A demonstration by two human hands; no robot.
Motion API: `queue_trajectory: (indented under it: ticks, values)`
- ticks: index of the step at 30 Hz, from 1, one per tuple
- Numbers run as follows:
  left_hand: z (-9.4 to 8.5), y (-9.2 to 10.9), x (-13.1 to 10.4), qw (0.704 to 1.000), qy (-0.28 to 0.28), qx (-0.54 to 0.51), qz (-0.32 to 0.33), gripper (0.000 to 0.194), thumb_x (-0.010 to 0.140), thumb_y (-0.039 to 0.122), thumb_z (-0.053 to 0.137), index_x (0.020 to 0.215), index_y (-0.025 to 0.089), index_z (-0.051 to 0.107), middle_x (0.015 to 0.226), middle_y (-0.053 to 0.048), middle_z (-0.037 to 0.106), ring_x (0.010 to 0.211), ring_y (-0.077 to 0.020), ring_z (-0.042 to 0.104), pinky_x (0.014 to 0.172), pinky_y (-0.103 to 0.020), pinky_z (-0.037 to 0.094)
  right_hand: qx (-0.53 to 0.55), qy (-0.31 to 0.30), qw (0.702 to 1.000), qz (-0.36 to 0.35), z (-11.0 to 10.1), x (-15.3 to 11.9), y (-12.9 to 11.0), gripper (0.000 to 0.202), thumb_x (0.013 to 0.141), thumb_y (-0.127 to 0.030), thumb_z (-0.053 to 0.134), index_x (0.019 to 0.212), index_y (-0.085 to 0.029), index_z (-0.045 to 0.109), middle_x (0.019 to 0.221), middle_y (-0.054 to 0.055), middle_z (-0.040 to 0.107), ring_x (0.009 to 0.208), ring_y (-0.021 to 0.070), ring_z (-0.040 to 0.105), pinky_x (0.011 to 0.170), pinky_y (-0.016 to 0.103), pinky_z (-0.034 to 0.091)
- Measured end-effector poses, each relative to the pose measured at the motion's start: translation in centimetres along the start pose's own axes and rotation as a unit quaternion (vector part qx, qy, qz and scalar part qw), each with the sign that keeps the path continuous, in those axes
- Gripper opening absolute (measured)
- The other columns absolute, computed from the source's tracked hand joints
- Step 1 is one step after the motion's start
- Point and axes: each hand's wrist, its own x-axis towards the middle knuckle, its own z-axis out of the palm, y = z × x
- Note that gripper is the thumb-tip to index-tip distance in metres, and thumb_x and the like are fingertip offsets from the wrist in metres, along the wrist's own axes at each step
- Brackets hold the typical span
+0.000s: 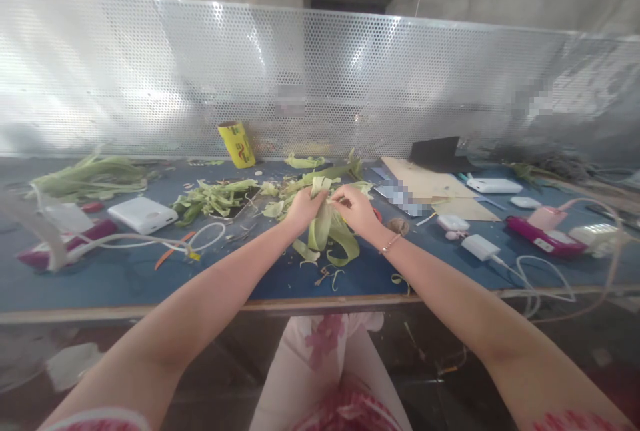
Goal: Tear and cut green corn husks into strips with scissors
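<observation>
Pale green leaf strips [323, 227] hang in folds between my hands over the blue tabletop [200, 274]. My left hand [306, 207] is closed on the upper part of the strips, thumb on top. Close beside it on the right, my right hand [355, 207] pinches the same strips near their top with thumb and fingertips. More loose green leaves [325, 174] lie just behind the hands. A pile of short leaf pieces [215, 199] rests to the left of my left hand.
A yellow can [237, 145] stands at the back before a perforated metal screen [190, 77]. White power banks [143, 215], cables, purple power strips [545, 236] and a charger [480, 247] lie at both sides. Brown cardboard [430, 181] is at the back right.
</observation>
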Motion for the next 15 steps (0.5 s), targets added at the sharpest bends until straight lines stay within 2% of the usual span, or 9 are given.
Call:
queue_trajectory:
  ticks: [4, 7, 12, 15]
  values:
    - [-0.05, -0.21, 0.21, 1.0, 0.003, -0.002, 0.007, 0.024, 0.074, 0.039, 0.054, 0.071, 0.015, 0.059, 0.064, -0.002, 0.059, 0.059, -0.0147, 0.051, 0.056, -0.025, 0.039, 0.02, 0.002, 0.999, 0.044, 0.25, -0.06, -0.33, 0.013, 0.074, -0.03, 0.059, 0.081, -0.021, 0.052, 0.084, 0.004, 0.059, 0.078, 0.0169, 0.057, 0.067, 0.03, 0.047]
    - [0.1, -0.34, 0.23, 1.0, 0.006, -0.023, 0.011, 0.024, 0.075, 0.038, 0.053, 0.077, 0.015, 0.061, 0.071, -0.004, 0.062, 0.065, -0.0167, 0.055, 0.059, -0.027, 0.042, 0.041, -0.026, 0.995, 0.087, 0.47, 0.01, -0.04, 0.018, 0.072, -0.032, 0.059, 0.084, -0.02, 0.052, 0.083, 0.004, 0.06, 0.076, 0.0176, 0.058, 0.065, 0.031, 0.048]
    - [0.53, -0.61, 0.26, 0.992, -0.019, -0.127, -0.009, 0.029, 0.077, 0.041, 0.052, 0.087, 0.015, 0.063, 0.083, -0.006, 0.067, 0.074, -0.0191, 0.061, 0.067, -0.029, 0.046, 0.025, -0.003, 0.993, 0.117, 0.15, 0.26, 0.04, 0.018, 0.075, -0.037, 0.054, 0.071, -0.02, 0.049, 0.07, 0.001, 0.058, 0.067, 0.0167, 0.056, 0.064, 0.031, 0.047]
    - [0.47, -0.64, 0.31, 0.989, -0.024, -0.148, -0.019, 0.028, 0.075, 0.038, 0.054, 0.088, 0.015, 0.063, 0.085, -0.007, 0.068, 0.075, -0.0195, 0.062, 0.07, -0.03, 0.048, 0.044, -0.002, 0.991, 0.126, 0.0, 0.31, -0.15, 0.023, 0.073, -0.042, 0.057, 0.07, -0.02, 0.049, 0.07, 0.001, 0.058, 0.066, 0.0161, 0.056, 0.063, 0.03, 0.047]
